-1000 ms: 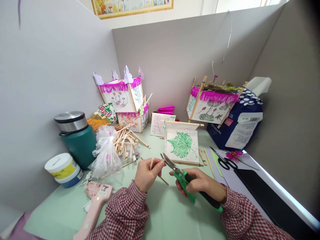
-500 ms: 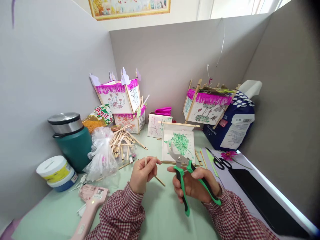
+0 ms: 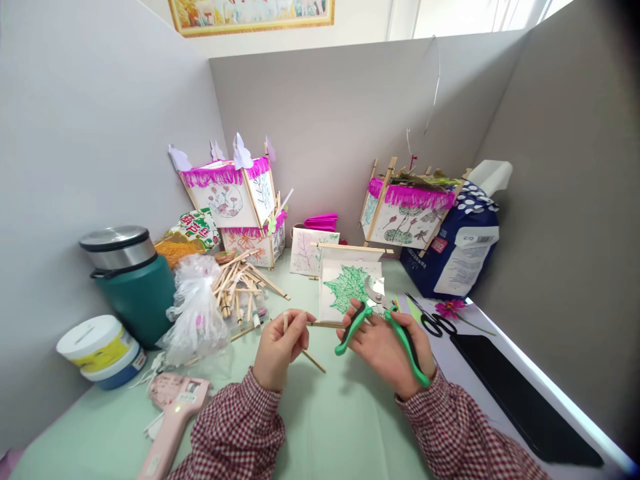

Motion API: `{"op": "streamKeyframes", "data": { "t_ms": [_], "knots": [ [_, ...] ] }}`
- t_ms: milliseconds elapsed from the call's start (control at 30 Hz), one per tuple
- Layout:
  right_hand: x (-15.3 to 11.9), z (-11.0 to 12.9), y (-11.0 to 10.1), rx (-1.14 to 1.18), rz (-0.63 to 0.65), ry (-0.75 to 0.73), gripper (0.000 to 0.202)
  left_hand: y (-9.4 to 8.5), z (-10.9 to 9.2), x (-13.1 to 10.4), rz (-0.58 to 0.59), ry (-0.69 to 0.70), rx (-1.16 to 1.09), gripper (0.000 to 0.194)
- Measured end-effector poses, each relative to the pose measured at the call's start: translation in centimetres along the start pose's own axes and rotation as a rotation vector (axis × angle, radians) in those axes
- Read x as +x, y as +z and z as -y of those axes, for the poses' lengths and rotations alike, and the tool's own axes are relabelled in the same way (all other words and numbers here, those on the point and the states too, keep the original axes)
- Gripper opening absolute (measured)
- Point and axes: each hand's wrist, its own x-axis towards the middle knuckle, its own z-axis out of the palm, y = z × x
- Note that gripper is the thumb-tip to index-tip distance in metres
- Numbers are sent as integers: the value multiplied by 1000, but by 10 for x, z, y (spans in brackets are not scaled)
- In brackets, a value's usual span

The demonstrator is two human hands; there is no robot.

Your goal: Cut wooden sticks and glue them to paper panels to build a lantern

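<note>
Since the earlier frame the pruning shears [image 3: 381, 302] have tipped back in the right hand [image 3: 387, 357], whose palm now faces up, and their handles have swung apart; the left hand [image 3: 279, 348] has barely shifted. The shears lie across the right palm, just in front of the leaf panel [image 3: 345, 288], held loosely between thumb and fingers; the left hand pinches a pale stick [image 3: 285, 323] between thumb and forefinger.

The shears look stiff and moderately heavy, probably sprung, with grippy handles; those are the place to hold them, clear of the blades; the stick seems light, rigid and liable to snap, suiting a fingertip pinch.

Most of the pale stick is hidden by the fingers; the blade tips blend into the panel; whether the darker stick [image 3: 315, 362] beyond the left hand touches it cannot be told.
</note>
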Motion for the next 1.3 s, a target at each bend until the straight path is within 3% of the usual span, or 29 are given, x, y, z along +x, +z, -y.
{"op": "streamKeyframes", "data": {
  "t_ms": [167, 333, 467, 667, 967, 1067, 1167, 1233, 1300],
  "knots": [
    [-1, -4, 3, -1, 27, 98, 45, 0, 4, 0, -13, 16, 63, 33],
    [-5, -12, 11, -144, 162, 207, 41, 0, 4, 2, -155, 102, 145, 31],
    [-8, -17, 18, -247, 269, 312, 46, 2, 0, 4, -157, 40, -15, 50],
    [-7, -25, 18, -278, 339, 408, 49, 1, -1, 4, -94, -68, -182, 43],
    [-8, -23, 14, -277, 317, 424, 48, -1, -6, 6, -288, 9, -244, 33],
    [-9, -21, 13, -268, 301, 426, 46, -8, -6, 9, -316, 19, -298, 29],
    [-8, -21, 13, -249, 310, 415, 46, -22, -8, 14, -347, 81, -498, 15],
    [-8, -20, 13, -233, 322, 402, 46, -30, -10, 18, -344, 89, -659, 23],
    [-8, -20, 13, -222, 324, 386, 46, -32, -11, 19, -305, 10, -713, 31]
  ]
}}
